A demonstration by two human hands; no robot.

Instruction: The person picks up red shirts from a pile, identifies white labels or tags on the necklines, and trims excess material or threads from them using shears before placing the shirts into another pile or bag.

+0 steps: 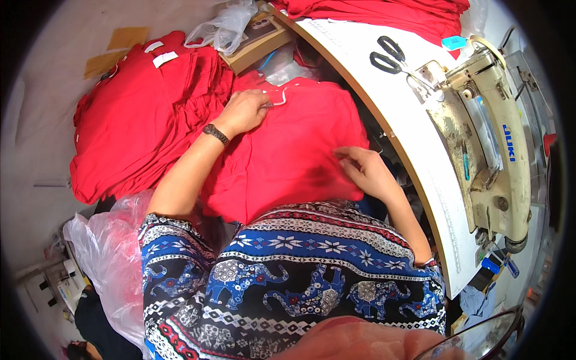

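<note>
A red garment [294, 144] lies spread over my lap, with a white strip along its far edge. At that edge my left hand [245, 112] is closed, its fingers pinching the cloth beside the white strip. Over the garment's right side, my right hand [367, 171] is held with its thumb and fingers apart, just above or lightly on the fabric. I cannot tell whether the fingertips touch. Nothing shows between them. To the left, a heap of red garments [150, 120] with white labels sits close to my left forearm.
A sewing machine [501, 138] stands on the white table [384, 90] at right, with black-handled scissors [390, 57] nearby. More red cloth [384, 15] covers the table's far end. A cardboard box [258, 45] bears a plastic bag [225, 27]. Clear plastic sheeting [108, 252] lies lower left.
</note>
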